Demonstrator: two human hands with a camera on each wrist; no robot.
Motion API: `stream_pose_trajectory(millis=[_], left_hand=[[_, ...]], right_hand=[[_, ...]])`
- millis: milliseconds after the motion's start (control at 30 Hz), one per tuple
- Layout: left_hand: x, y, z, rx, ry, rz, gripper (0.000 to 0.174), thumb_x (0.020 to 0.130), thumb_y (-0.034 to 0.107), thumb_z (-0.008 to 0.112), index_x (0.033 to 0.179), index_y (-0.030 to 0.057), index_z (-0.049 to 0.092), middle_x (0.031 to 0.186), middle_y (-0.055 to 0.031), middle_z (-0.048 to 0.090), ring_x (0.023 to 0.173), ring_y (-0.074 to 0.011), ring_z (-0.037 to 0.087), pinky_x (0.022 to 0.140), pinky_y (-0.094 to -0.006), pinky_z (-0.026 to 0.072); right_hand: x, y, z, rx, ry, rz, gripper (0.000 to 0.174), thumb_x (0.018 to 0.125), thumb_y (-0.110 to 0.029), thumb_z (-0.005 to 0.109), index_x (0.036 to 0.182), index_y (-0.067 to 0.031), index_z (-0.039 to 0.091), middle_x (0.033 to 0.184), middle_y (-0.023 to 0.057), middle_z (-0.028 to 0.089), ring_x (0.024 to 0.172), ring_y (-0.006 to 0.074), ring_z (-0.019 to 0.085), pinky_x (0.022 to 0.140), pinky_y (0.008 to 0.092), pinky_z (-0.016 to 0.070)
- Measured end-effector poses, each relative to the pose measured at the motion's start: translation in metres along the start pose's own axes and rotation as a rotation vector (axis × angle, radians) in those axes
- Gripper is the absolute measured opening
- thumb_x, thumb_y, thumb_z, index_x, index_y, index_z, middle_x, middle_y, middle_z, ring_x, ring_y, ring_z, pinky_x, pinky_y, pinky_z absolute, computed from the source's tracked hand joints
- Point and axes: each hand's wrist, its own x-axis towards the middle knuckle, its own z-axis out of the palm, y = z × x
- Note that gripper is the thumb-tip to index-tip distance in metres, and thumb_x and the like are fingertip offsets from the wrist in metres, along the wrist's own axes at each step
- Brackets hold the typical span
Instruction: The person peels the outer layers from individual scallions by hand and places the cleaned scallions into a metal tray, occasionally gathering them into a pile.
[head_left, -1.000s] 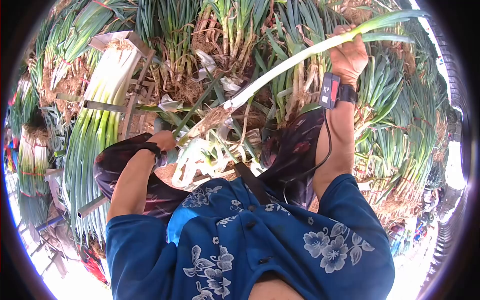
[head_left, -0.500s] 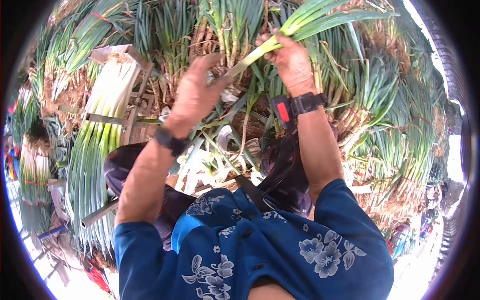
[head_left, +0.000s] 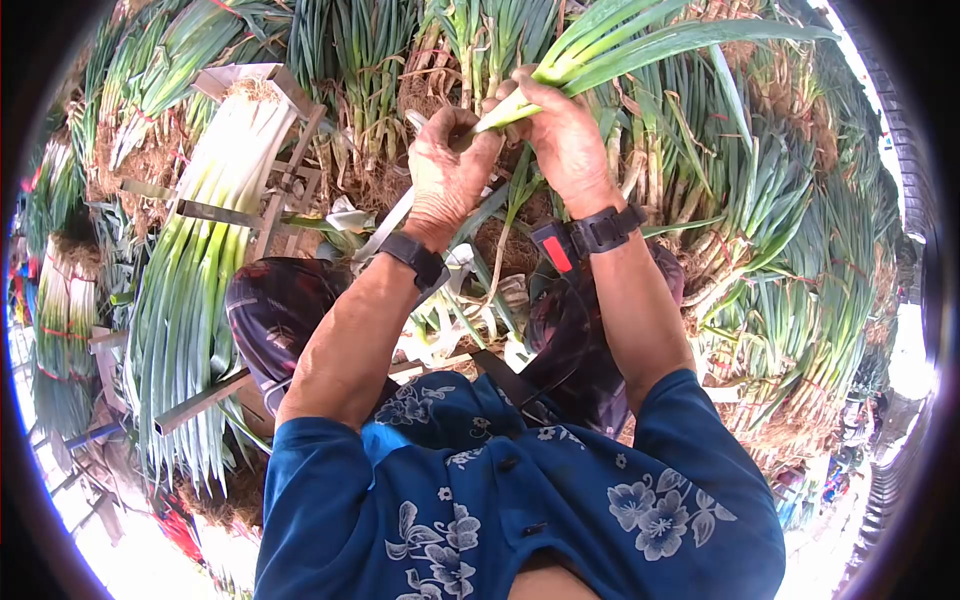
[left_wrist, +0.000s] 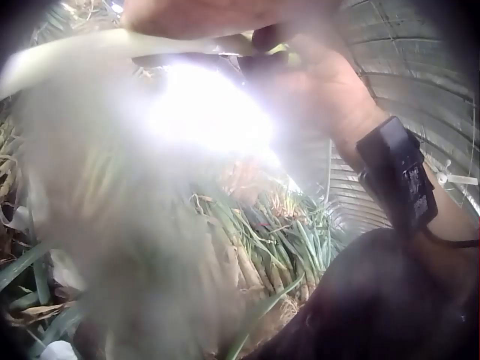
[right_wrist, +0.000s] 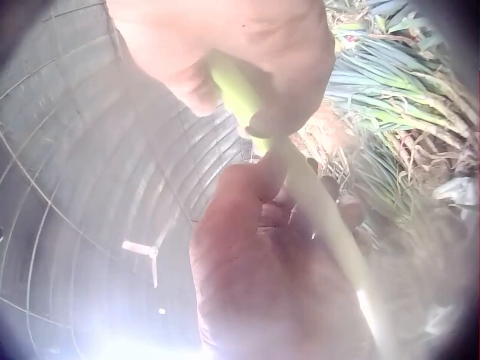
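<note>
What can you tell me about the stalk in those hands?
The stalk looks fresh and smooth: a pale, slender shank turning light green, then fanning into long, darker green leaves. It slants, leaves up and right in the head view. The left hand and right hand both grip the shank; its root end is unclear.

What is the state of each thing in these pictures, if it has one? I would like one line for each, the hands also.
Leek stalk: held between both hands, leaves spread.
Left hand: pinching the stalk's pale part.
Right hand: gripping just below the leaves.
Metal rack: loaded with stalks.
Far-left bundle: tied.
Left wristband: fastened.
Right wristband: fastened.
</note>
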Motion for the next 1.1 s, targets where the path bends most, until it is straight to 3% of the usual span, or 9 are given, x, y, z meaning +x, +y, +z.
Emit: stream_pose_trajectory(millis=[133, 267, 333, 400, 633, 833, 933, 1033, 1100], left_hand=[[0.000, 0.007, 0.003, -0.082, 0.027, -0.012, 0.018, 0.076, 0.010, 0.061, 0.088, -0.0036, 0.063, 0.074, -0.0071, 0.065, 0.067, -0.0106, 0.058, 0.065, -0.0265, 0.0486], [0.001, 0.012, -0.007, -0.187, -0.095, -0.087, 0.021, 0.078, 0.004, 0.055, 0.094, -0.0037, 0.065, 0.082, -0.0049, 0.066, 0.074, -0.0101, 0.057, 0.069, -0.0241, 0.0472], [0.002, 0.013, -0.016, -0.294, -0.170, -0.113, 0.020, 0.079, 0.003, 0.054, 0.094, -0.0041, 0.066, 0.085, -0.0049, 0.066, 0.078, -0.0103, 0.057, 0.072, -0.0249, 0.0473], [0.004, 0.010, -0.019, -0.377, -0.228, -0.175, 0.016, 0.081, 0.001, 0.059, 0.096, -0.0019, 0.065, 0.090, -0.0045, 0.064, 0.084, -0.0117, 0.056, 0.075, -0.0278, 0.0481], [-0.005, -0.010, -0.006, 0.304, -0.006, 0.366, 0.022, 0.079, 0.002, 0.073, 0.095, 0.0049, 0.057, 0.091, -0.0050, 0.059, 0.084, -0.0185, 0.060, 0.071, -0.0317, 0.0492], [-0.003, -0.019, -0.014, 0.479, 0.034, 0.566, 0.019, 0.078, 0.000, 0.071, 0.088, 0.0048, 0.056, 0.084, -0.0077, 0.060, 0.080, -0.0248, 0.061, 0.069, -0.0352, 0.0498], [-0.007, -0.022, -0.032, 0.418, 0.080, 0.470, 0.016, 0.081, 0.003, 0.070, 0.089, 0.0037, 0.056, 0.081, -0.0087, 0.063, 0.074, -0.0238, 0.063, 0.068, -0.0343, 0.0518], [-0.005, -0.025, -0.048, 0.260, 0.051, 0.172, 0.021, 0.083, 0.012, 0.072, 0.099, 0.0051, 0.059, 0.090, -0.0083, 0.065, 0.080, -0.0209, 0.064, 0.073, -0.0333, 0.0532], [-0.001, -0.011, -0.038, 0.537, 0.059, 0.589, 0.030, 0.081, 0.013, 0.074, 0.107, 0.0068, 0.060, 0.097, -0.0091, 0.064, 0.083, -0.0202, 0.062, 0.076, -0.0328, 0.0528]], right_hand=[[0.003, 0.002, -0.001, 0.008, -0.055, -0.046, 0.019, 0.091, -0.018, 0.061, 0.104, -0.0051, 0.059, 0.090, 0.0074, 0.065, 0.093, 0.0255, 0.067, 0.075, 0.0325, 0.0503], [0.005, -0.001, -0.006, 0.013, 0.007, -0.041, 0.017, 0.092, -0.019, 0.061, 0.101, -0.0039, 0.059, 0.089, 0.0075, 0.065, 0.091, 0.0252, 0.067, 0.066, 0.0304, 0.0527], [0.006, -0.005, -0.012, 0.000, 0.069, -0.023, 0.019, 0.091, -0.019, 0.061, 0.101, -0.0034, 0.058, 0.089, 0.0080, 0.065, 0.090, 0.0249, 0.068, 0.057, 0.0272, 0.0521], [0.006, -0.007, -0.014, -0.014, 0.089, 0.000, 0.019, 0.091, -0.019, 0.062, 0.101, -0.0034, 0.058, 0.090, 0.0082, 0.065, 0.090, 0.0252, 0.068, 0.060, 0.0290, 0.0529], [0.006, 0.011, -0.012, 0.029, 0.155, 0.087, 0.020, 0.089, -0.018, 0.062, 0.102, -0.0033, 0.058, 0.092, 0.0094, 0.065, 0.090, 0.0272, 0.068, 0.070, 0.0358, 0.0544], [0.010, 0.015, -0.018, 0.107, 0.258, 0.166, 0.020, 0.089, -0.019, 0.061, 0.099, -0.0023, 0.055, 0.090, 0.0105, 0.062, 0.091, 0.0299, 0.066, 0.071, 0.0366, 0.0564], [0.017, 0.011, -0.037, 0.191, 0.353, 0.149, 0.020, 0.090, -0.018, 0.061, 0.097, -0.0009, 0.054, 0.088, 0.0110, 0.061, 0.089, 0.0315, 0.065, 0.067, 0.0355, 0.0576], [0.018, 0.009, -0.043, 0.271, 0.382, 0.176, 0.019, 0.090, -0.016, 0.060, 0.096, -0.0001, 0.053, 0.086, 0.0114, 0.059, 0.087, 0.0324, 0.065, 0.064, 0.0341, 0.0581], [0.018, 0.011, -0.041, 0.267, 0.360, 0.211, 0.018, 0.090, -0.017, 0.060, 0.094, -0.0010, 0.053, 0.087, 0.0109, 0.059, 0.087, 0.0313, 0.065, 0.063, 0.0335, 0.0575]])
